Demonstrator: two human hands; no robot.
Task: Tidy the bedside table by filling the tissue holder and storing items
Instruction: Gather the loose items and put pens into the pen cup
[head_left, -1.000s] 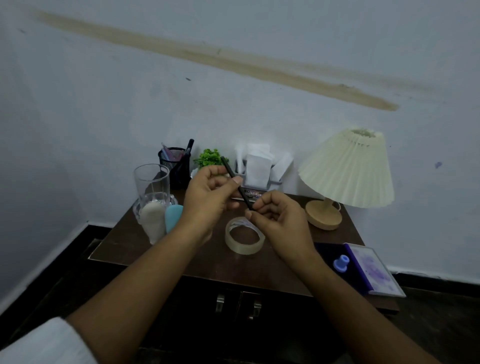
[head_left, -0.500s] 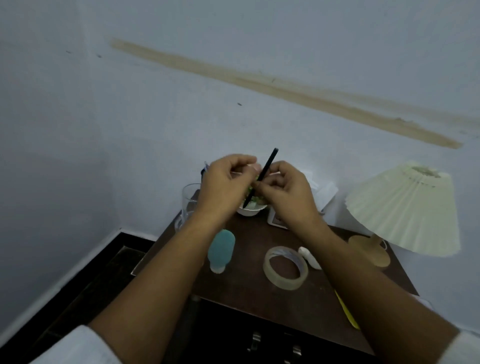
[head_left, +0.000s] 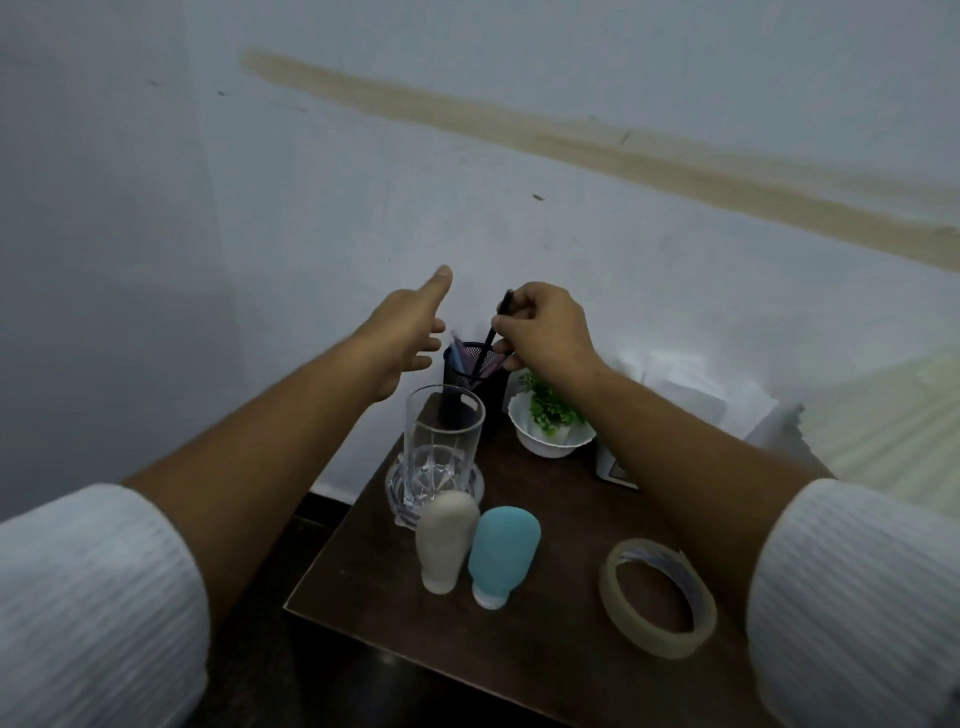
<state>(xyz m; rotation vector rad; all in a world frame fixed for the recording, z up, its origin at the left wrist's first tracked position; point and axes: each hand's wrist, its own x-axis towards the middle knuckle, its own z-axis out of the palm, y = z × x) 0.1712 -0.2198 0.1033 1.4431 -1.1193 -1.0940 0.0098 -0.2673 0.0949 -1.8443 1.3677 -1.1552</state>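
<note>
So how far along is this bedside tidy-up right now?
Looks done: white tissues stand bunched by the wall. In hand: the right hand pinches a black pen, its tip inside the mesh pen cup; the left hand hangs open beside it. Probably left: the tape roll, beige bottle and blue bottle sit loose on the table.
</note>
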